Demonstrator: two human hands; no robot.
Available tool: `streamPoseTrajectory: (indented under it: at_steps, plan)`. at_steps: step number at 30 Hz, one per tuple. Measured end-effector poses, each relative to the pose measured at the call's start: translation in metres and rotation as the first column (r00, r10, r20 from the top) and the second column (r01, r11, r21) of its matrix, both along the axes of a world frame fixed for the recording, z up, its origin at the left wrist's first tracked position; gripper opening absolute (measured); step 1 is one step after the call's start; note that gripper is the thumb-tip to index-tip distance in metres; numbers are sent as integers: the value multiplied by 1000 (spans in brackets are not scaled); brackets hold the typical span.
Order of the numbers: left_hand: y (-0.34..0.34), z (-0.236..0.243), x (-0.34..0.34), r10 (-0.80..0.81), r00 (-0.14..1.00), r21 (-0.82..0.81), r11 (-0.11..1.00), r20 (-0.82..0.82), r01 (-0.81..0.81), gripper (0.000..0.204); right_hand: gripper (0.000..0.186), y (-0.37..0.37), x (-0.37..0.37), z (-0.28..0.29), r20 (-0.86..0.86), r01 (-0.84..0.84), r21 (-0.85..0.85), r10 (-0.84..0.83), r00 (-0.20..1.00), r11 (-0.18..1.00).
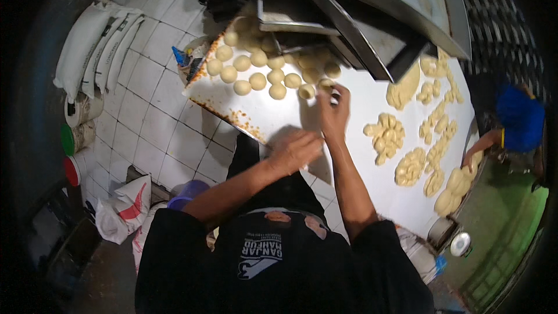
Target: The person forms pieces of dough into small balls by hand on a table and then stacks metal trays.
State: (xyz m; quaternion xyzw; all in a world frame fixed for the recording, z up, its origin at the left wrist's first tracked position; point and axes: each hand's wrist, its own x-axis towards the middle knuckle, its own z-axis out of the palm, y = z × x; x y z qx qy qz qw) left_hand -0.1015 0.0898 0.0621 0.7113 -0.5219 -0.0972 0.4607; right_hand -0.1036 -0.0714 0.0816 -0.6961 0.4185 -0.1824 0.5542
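Observation:
My right hand (335,110) reaches over the white table (360,96), its thumb and fingers bent round a pale dough ball (326,84) at the near right end of a group. Just left of that ball sits another dough ball (306,91). Several more round dough balls (258,81) stand in loose rows, the farthest in the shade of metal trays. My left hand (297,151) is low by the table's near edge, beside my right wrist. Its fingers bend to the right, a little blurred, and its palm is hidden.
Dark metal trays (296,9) overhang the table's far side. Cut dough pieces (385,138) lie in clusters at right, near larger dough rolls (456,192). A co-worker in a blue shirt (520,117) reaches in there. White sacks (96,49) and buckets (83,110) stand at left on tiles.

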Motion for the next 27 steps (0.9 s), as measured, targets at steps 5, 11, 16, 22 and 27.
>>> streamPoseTrajectory:
  at_steps: [5,11,16,22,27]
  plan:
    - [54,-23,-21,122,987,265,960,-108,-89,85,29,0,-115,-41,-284,-726,-479,696,660,493]
    - [114,-14,-10,368,929,293,886,25,-359,47,34,6,-82,-65,-373,-665,-593,578,726,453]
    - [146,1,-57,537,835,288,786,121,-547,41,28,-63,-114,-83,-369,-804,-486,753,545,343]
    - [149,-11,-116,537,840,466,725,78,-506,35,19,-28,-97,-75,-207,-612,-667,683,700,425]
    - [163,3,-135,622,780,510,653,59,-560,25,19,-73,-78,-60,-211,-568,-714,647,732,410]
